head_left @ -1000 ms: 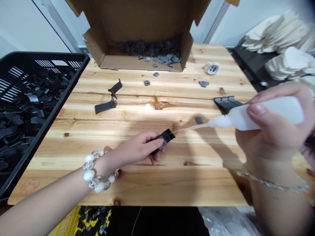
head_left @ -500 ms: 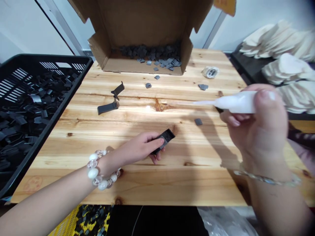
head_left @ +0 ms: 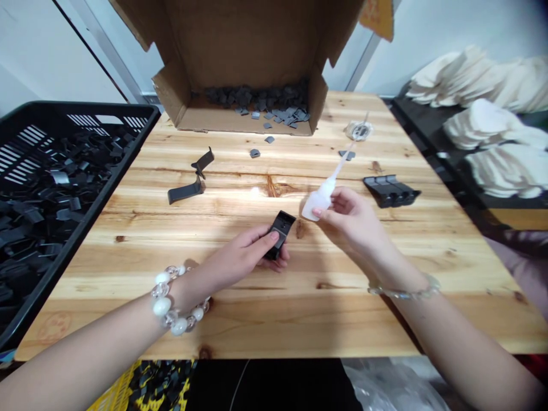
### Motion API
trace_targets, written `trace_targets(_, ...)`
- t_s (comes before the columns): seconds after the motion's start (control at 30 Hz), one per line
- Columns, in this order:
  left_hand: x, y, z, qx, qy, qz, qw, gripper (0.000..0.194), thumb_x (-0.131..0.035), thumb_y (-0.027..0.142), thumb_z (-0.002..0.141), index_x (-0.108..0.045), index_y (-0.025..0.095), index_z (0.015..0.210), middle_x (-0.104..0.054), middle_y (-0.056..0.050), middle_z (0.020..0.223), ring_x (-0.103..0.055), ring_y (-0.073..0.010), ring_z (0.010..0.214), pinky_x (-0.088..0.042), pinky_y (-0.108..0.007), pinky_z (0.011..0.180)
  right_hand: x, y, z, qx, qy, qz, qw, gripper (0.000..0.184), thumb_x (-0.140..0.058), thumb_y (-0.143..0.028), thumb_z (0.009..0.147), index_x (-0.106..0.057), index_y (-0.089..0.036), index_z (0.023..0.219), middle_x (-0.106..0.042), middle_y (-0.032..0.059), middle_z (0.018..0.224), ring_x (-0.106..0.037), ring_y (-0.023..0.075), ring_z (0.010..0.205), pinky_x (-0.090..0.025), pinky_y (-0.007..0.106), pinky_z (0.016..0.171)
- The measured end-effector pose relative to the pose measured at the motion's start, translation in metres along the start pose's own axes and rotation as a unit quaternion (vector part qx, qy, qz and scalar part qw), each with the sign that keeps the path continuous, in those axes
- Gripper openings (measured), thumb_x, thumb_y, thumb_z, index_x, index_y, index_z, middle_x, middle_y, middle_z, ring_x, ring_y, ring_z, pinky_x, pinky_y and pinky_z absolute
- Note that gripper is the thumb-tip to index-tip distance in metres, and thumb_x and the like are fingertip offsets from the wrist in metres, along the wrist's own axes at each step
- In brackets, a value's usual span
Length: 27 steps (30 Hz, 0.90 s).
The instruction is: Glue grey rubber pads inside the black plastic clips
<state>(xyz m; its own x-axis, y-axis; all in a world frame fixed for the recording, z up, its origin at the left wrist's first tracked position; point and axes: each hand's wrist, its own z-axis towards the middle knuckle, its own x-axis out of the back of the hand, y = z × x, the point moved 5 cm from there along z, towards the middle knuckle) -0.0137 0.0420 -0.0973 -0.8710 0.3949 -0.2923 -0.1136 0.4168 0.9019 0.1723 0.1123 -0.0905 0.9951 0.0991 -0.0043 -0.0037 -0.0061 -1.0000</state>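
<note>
Left hand [head_left: 248,254] fingers pinch black clip [head_left: 278,234] at frame centre. Right hand [head_left: 351,222] fingers grip white glue bottle [head_left: 319,200] — nozzle angled toward upper right, above the tabletop [head_left: 299,297].

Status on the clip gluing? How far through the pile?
Done: a short row of black pieces sits set aside on the table. In hand: left hand holds one black clip; right hand holds the glue bottle, nozzle pointing away from it. Left: the black crate holds a large heap of clips, the cardboard box many grey pads. Early stage, apparently.
</note>
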Motion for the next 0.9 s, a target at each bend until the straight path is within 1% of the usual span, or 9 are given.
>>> trace_targets(0.1, 0.000, 0.000, 0.000, -0.021, -0.004, -0.010, 1.000, 0.028, -0.054, 0.040, 0.090, -0.058, 0.012, 0.088, -0.065, -0.005, 0.085, -0.065, -0.0142, 0.079, -0.056, -0.030, 0.076, -0.002, 0.012, 0.004, 0.030, -0.006, -0.080, 0.996, 0.034, -0.078, -0.027, 0.063, -0.057, -0.019, 0.088, -0.067, 0.0030, 0.086, -0.064, 0.0174, 0.079, -0.052, 0.036, 0.077)
trace_targets(0.2, 0.001, -0.001, 0.001, -0.041, -0.005, -0.023, 0.999, 0.025, -0.055, 0.038, 0.091, -0.057, 0.013, 0.091, -0.066, -0.005, 0.086, -0.065, -0.0140, 0.080, -0.056, -0.030, 0.078, 0.001, 0.009, 0.004, 0.055, -0.003, -0.188, 0.981, 0.034, -0.075, -0.030, 0.068, -0.057, -0.018, 0.093, -0.066, 0.0041, 0.089, -0.061, 0.0168, 0.078, -0.050, 0.033, 0.073)
trace_targets(0.27, 0.002, -0.002, 0.001, -0.049, -0.003, -0.020, 0.999, 0.025, -0.053, 0.038, 0.092, -0.056, 0.014, 0.093, -0.066, -0.005, 0.087, -0.065, -0.0140, 0.081, -0.055, -0.030, 0.079, 0.006, -0.003, 0.000, 0.079, 0.020, -0.263, 0.961, 0.038, -0.077, -0.031, 0.067, -0.055, -0.019, 0.096, -0.063, 0.0030, 0.088, -0.057, 0.0154, 0.073, -0.046, 0.030, 0.067)
trace_targets(0.37, 0.001, -0.001, 0.001, -0.065, 0.003, 0.004, 0.998, 0.024, -0.049, 0.038, 0.093, -0.054, 0.015, 0.096, -0.064, -0.004, 0.087, -0.064, -0.0140, 0.082, -0.054, -0.030, 0.078, 0.009, -0.033, -0.013, 0.134, 0.059, -0.335, 0.931, 0.035, -0.079, -0.033, 0.066, -0.055, -0.020, 0.087, -0.056, -0.0006, 0.077, -0.049, 0.0133, 0.066, -0.040, 0.027, 0.059)
trace_targets(0.47, -0.003, 0.003, -0.001, -0.089, 0.009, 0.062, 0.994, 0.024, -0.046, 0.038, 0.095, -0.053, 0.015, 0.094, -0.061, -0.002, 0.084, -0.061, -0.0136, 0.079, -0.052, -0.028, 0.076, -0.007, -0.051, -0.030, 0.150, -0.014, -0.309, 0.939, 0.019, -0.073, -0.032, 0.075, -0.059, -0.019, 0.079, -0.056, -0.0011, 0.070, -0.048, 0.0121, 0.061, -0.038, 0.026, 0.056)
trace_targets(0.53, -0.006, 0.007, -0.004, -0.099, 0.019, 0.116, 0.988, 0.023, -0.043, 0.037, 0.096, -0.053, 0.016, 0.095, -0.059, -0.002, 0.082, -0.059, -0.0136, 0.079, -0.050, -0.028, 0.077, -0.025, -0.052, -0.042, 0.161, -0.084, -0.290, 0.940, 0.015, -0.072, -0.030, 0.078, -0.063, -0.020, 0.084, -0.058, -0.0007, 0.070, -0.050, 0.0118, 0.061, -0.040, 0.026, 0.055)
trace_targets(0.6, -0.010, 0.011, -0.007, -0.098, 0.027, 0.162, 0.982, 0.022, -0.041, 0.036, 0.097, -0.052, 0.016, 0.099, -0.059, -0.002, 0.085, -0.058, -0.0141, 0.081, -0.048, -0.029, 0.081, -0.040, -0.048, -0.050, 0.182, -0.113, -0.295, 0.931, 0.016, -0.073, -0.027, 0.076, -0.064, -0.019, 0.087, -0.058, -0.0007, 0.070, -0.050, 0.0116, 0.061, -0.041, 0.026, 0.056)
trace_targets(0.73, -0.016, 0.015, -0.013, -0.088, 0.025, 0.189, 0.978, 0.023, -0.037, 0.034, 0.098, -0.052, 0.018, 0.104, -0.057, -0.002, 0.090, -0.057, -0.0143, 0.085, -0.047, -0.027, 0.083, -0.051, -0.042, -0.057, 0.209, -0.100, -0.292, 0.928, 0.005, -0.070, -0.020, 0.080, -0.065, -0.019, 0.082, -0.056, -0.0007, 0.071, -0.049, 0.0098, 0.059, -0.043, 0.024, 0.055)
trace_targets(0.9, -0.016, 0.016, -0.014, -0.079, 0.023, 0.210, 0.974, 0.024, -0.035, 0.033, 0.098, -0.053, 0.017, 0.097, -0.056, -0.002, 0.086, -0.055, -0.0147, 0.085, -0.046, -0.027, 0.083, -0.040, -0.050, -0.055, 0.213, -0.038, -0.258, 0.942, 0.004, -0.066, -0.018, 0.082, -0.064, -0.020, 0.079, -0.059, 0.0025, 0.082, -0.058, 0.0125, 0.071, -0.048, 0.024, 0.055)
